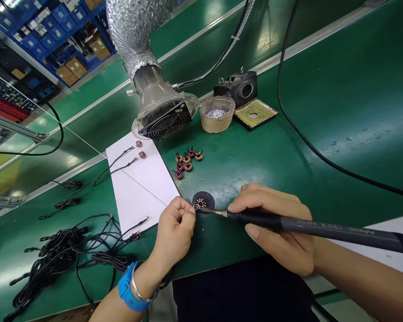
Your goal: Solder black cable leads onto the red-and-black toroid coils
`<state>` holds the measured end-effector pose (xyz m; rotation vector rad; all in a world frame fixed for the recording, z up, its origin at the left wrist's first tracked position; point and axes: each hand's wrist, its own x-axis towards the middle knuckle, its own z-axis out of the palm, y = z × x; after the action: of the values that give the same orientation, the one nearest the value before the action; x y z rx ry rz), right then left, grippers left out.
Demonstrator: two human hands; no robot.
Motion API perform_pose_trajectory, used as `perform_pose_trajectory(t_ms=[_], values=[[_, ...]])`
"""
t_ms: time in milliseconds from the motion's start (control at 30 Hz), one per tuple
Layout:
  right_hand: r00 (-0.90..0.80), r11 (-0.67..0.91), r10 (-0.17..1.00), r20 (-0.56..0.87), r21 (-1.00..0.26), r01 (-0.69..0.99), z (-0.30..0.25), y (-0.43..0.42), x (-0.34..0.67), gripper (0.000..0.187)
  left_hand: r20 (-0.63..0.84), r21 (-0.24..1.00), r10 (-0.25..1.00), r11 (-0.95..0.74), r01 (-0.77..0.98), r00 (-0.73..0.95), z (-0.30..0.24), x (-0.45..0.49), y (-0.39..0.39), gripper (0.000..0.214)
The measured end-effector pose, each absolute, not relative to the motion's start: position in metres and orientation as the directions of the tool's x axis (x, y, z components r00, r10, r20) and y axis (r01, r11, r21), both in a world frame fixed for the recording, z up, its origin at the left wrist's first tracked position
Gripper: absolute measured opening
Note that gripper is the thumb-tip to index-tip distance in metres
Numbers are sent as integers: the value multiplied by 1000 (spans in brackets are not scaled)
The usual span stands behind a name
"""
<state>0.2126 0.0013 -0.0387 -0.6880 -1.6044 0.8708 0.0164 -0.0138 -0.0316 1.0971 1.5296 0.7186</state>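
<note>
My right hand (275, 223) grips a black soldering iron (329, 227). Its tip touches or nearly touches a small toroidal coil (200, 203) wound in copper-coloured wire. That coil rests on a round black disc (208, 197). My left hand (177, 228) is closed in a pinch just left of the coil, on a thin strand of solder wire (130, 175) that runs in from the upper left. The fingers hide the strand's end. Several more coils (187, 162), some red and some copper, lie in a cluster beyond the disc.
A fume extractor (166, 118) on a silver duct hangs over the bench. Behind stand a tan solder-filled pot (217, 117), a yellow sponge tray (256, 113) and a black iron holder (238, 87). At left are a white sheet (141, 188) and bundled black cables (50, 255).
</note>
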Motion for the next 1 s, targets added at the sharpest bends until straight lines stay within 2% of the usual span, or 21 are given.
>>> perform_pose_trajectory(t_ms=[467, 1000], values=[[-209, 603, 779, 591, -798, -10, -38, 2, 212, 26, -411, 874, 912, 394, 283, -2, -30, 16, -14, 10], [-202, 579, 796, 571, -815, -23, -31, 3, 215, 27, -414, 877, 910, 399, 268, 2, -32, 16, -14, 10]])
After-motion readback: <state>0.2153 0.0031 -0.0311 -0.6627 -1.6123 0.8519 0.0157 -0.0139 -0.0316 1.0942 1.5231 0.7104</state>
